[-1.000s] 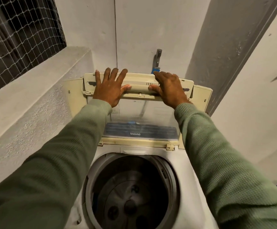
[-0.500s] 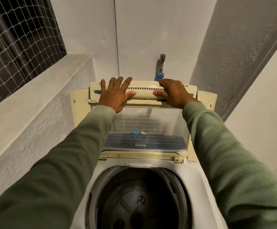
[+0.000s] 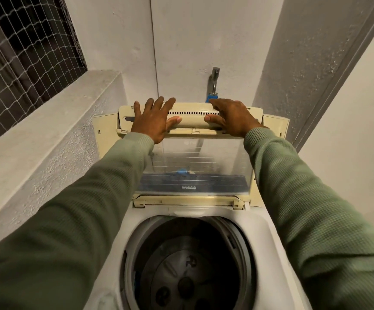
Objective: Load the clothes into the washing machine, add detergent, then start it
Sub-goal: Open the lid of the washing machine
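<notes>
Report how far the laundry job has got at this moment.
Done: the lid is folded up and the drum stands open. In hand: the left hand lies flat on the lid's top edge and the right hand grips it. Left: nearly everything. The drum shows its bare bottom with no clothes that I can see, and no detergent is in view, so loading, detergent and starting all remain.

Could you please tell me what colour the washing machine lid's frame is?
The lid's frame is a yellowed cream, best seen in the head view.
</notes>
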A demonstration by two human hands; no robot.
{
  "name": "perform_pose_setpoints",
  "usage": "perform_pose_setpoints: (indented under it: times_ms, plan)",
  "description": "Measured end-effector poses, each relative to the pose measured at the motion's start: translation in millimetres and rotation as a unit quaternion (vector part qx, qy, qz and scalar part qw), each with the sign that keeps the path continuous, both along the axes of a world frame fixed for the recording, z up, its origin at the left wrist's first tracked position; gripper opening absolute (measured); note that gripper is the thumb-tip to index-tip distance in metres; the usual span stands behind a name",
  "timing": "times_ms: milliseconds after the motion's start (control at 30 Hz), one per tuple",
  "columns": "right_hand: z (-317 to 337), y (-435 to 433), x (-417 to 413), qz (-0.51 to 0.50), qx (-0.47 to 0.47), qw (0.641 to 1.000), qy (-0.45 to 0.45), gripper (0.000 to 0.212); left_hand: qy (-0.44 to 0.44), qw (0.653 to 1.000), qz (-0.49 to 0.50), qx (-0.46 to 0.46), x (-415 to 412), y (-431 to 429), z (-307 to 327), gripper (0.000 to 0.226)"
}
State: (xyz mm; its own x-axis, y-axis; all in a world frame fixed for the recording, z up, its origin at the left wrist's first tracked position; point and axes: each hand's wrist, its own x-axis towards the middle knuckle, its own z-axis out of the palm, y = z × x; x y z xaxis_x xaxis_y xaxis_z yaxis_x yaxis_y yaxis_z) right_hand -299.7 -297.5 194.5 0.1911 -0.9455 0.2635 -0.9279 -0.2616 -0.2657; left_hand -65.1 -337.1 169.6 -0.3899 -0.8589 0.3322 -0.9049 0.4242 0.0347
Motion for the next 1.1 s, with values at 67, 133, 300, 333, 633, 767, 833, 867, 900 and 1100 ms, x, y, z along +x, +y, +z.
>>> perform_pose_setpoints:
  times_ms: [67,133,300,333,633,767,833,867,900,1100]
  plan:
    - [5,6,1,-0.005,0.012,1.0,0.006,0.043,-0.003,1.0,0.0,0.006,1,4,3,0.058]
    - [9,10,3,-0.011,0.018,1.0,0.02,0.043,-0.014,1.0,0.005,-0.003,3,9,7,0.06]
    - [14,22,10,-0.037,-0.006,0.999,0.038,0.047,-0.017,1.0,0.005,-0.02,8,23,14,0.059]
    - [14,24,12,-0.048,-0.021,0.998,0.035,0.05,-0.018,1.0,0.001,-0.022,9,26,15,0.057]
    - [21,53,27,-0.099,-0.048,0.993,0.047,0.038,-0.002,1.0,0.0,-0.012,17,65,18,0.054]
    - [19,67,29,-0.087,-0.017,0.995,0.042,0.051,0.019,1.0,0.008,-0.009,16,85,19,0.053]
    - [16,75,29,-0.085,-0.035,0.995,0.028,0.052,0.03,0.999,0.01,-0.014,15,96,18,0.053]
    - [14,79,29,-0.085,-0.05,0.995,0.02,0.048,0.037,0.999,0.01,-0.016,13,102,17,0.053]
    - [12,84,29,-0.086,-0.065,0.994,0.011,0.042,0.045,0.999,0.011,-0.018,12,108,16,0.053]
    - [-5,119,35,-0.077,-0.098,0.992,-0.028,0.036,0.087,0.995,0.014,-0.049,6,148,11,0.044]
